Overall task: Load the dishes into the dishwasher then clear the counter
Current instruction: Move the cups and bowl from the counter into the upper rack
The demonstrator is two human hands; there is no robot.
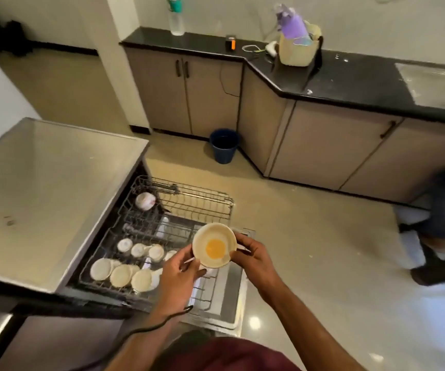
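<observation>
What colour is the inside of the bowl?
Cream, with an orange-yellow patch at the bottom of the bowl; the head view shows it.

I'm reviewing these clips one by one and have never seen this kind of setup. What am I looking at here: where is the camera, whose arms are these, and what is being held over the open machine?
There is no robot here. The single picture comes from a wide-angle camera worn on a person's head, looking forward and down, so the two arms reaching in from the bottom are the wearer's own. The left hand and the right hand together hold a cream bowl with a yellow-orange centre, each gripping its rim. Below it is an open dishwasher with its lower rack pulled out; several pale plates and small cups already stand in the rack. Further back, a black counter carries a clear bottle and a cream bag. A dark bucket stands on the floor.
</observation>
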